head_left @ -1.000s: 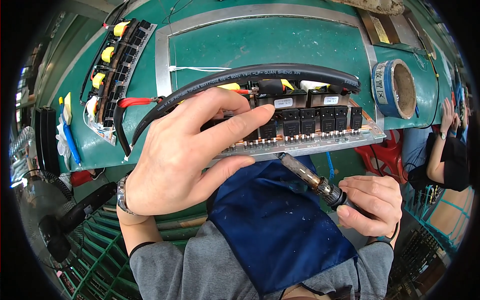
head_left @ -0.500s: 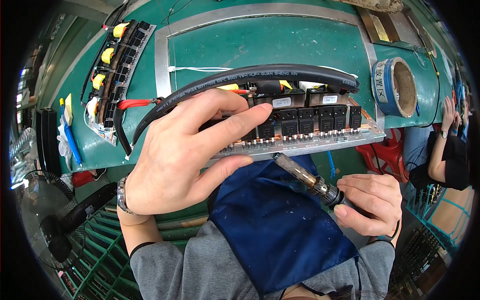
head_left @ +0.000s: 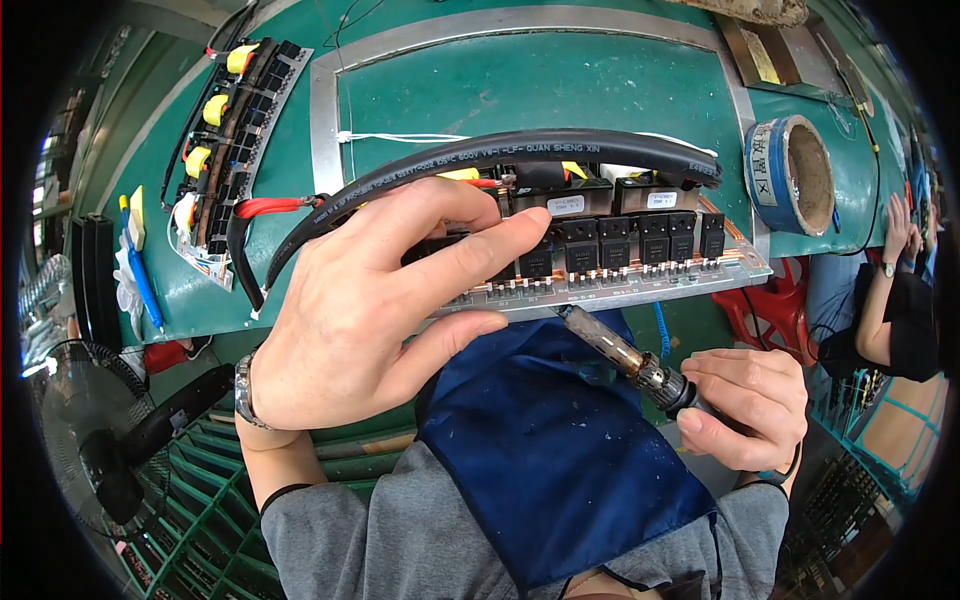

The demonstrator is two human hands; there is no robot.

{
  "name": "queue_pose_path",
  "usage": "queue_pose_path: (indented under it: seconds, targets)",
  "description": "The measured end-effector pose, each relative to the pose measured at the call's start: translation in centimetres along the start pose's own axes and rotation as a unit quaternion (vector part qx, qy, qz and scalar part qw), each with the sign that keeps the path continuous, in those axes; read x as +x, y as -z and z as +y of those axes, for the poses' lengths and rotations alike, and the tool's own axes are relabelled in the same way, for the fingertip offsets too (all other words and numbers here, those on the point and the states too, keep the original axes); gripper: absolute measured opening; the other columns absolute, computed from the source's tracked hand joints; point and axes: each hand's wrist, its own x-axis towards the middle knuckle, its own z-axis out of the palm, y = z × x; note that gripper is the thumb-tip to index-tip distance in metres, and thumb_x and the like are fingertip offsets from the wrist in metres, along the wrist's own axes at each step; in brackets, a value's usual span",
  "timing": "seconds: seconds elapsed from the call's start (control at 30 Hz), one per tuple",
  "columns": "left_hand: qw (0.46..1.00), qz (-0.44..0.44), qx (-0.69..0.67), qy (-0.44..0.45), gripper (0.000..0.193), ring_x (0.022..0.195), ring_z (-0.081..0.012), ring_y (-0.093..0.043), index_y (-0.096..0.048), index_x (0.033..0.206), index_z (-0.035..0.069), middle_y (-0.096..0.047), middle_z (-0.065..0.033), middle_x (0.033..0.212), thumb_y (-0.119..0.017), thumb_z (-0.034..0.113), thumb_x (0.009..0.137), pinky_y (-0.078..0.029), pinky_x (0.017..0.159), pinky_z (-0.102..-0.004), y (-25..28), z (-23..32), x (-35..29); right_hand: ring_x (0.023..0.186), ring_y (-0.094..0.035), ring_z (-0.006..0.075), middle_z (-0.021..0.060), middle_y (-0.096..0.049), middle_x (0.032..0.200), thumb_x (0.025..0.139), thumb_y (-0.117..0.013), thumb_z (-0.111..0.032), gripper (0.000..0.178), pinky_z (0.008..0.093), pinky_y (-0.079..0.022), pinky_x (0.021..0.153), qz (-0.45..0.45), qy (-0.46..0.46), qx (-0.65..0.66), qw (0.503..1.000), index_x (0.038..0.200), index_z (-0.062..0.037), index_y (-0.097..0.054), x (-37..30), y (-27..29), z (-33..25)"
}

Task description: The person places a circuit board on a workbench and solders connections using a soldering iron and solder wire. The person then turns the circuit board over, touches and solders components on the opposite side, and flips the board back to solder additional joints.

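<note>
My left hand (head_left: 345,310) is closed on the near left part of a circuit board (head_left: 640,293), thumb below its near edge and fingers over its parts. A row of black transistors (head_left: 582,248) stands along the board. Over it arches a thick black cable (head_left: 480,152). My right hand (head_left: 748,408) grips the handle of a soldering iron (head_left: 608,343). The iron slants up to the left, its tip at the underside of the board's near edge; whether it touches is hidden.
Another board with yellow-wrapped parts (head_left: 215,110) lies on the green table (head_left: 430,85) at left, by a blue pen-like tool (head_left: 145,285). At right stand a blue-and-tan ring (head_left: 790,175) and a red stool (head_left: 765,320). A co-worker's hands (head_left: 900,230) show far right.
The soldering iron and my right hand have shifted slightly right, the tip sliding along below the board's near edge. The board has shifted very slightly; my left hand keeps its hold.
</note>
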Motion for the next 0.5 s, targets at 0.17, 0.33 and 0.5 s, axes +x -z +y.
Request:
queue_pose_path:
  seconds: [0.17, 0.33, 0.5]
  targets:
    - [1.0, 0.004, 0.0, 0.0, 0.057, 0.084, -0.0231, -0.059, -0.066, 0.124, 0.003, -0.058, -0.0123, 0.107, -0.077, 0.016, 0.07, -0.05, 0.075, -0.033, 0.0, 0.0, -0.1, 0.073, -0.069, 0.0245, 0.0138, -0.066, 0.084, 0.074, -0.076, -0.006, 0.032, 0.0337, -0.062, 0.067, 0.008, 0.002, 0.003, 1.0, 0.105, -0.0048, -0.067, -0.1, -0.1, -0.1]
    - [1.0, 0.002, -0.003, 0.008, 0.057, 0.086, -0.0239, -0.059, -0.066, 0.124, 0.003, -0.058, -0.0128, 0.107, -0.077, 0.015, 0.07, -0.05, 0.077, -0.0338, 0.0, 0.2, -0.1, 0.073, -0.069, 0.0247, 0.0137, -0.066, 0.084, 0.074, -0.076, -0.006, 0.032, 0.0333, -0.062, 0.066, 0.007, 0.001, 0.007, 1.0, 0.105, -0.0052, -0.067, -0.3, 0.1, -0.3]
    - [1.0, 0.006, 0.003, 0.001, 0.056, 0.087, -0.0251, -0.059, -0.066, 0.124, 0.003, -0.059, -0.0132, 0.106, -0.076, 0.014, 0.07, -0.051, 0.078, -0.034, 0.0, 0.1, -0.2, 0.071, -0.069, 0.0256, 0.0139, -0.065, 0.085, 0.078, -0.076, -0.011, 0.031, 0.0348, -0.061, 0.063, 0.017, 0.001, 0.015, 1.0, 0.106, -0.0053, -0.065, -1.5, 0.9, -1.2]
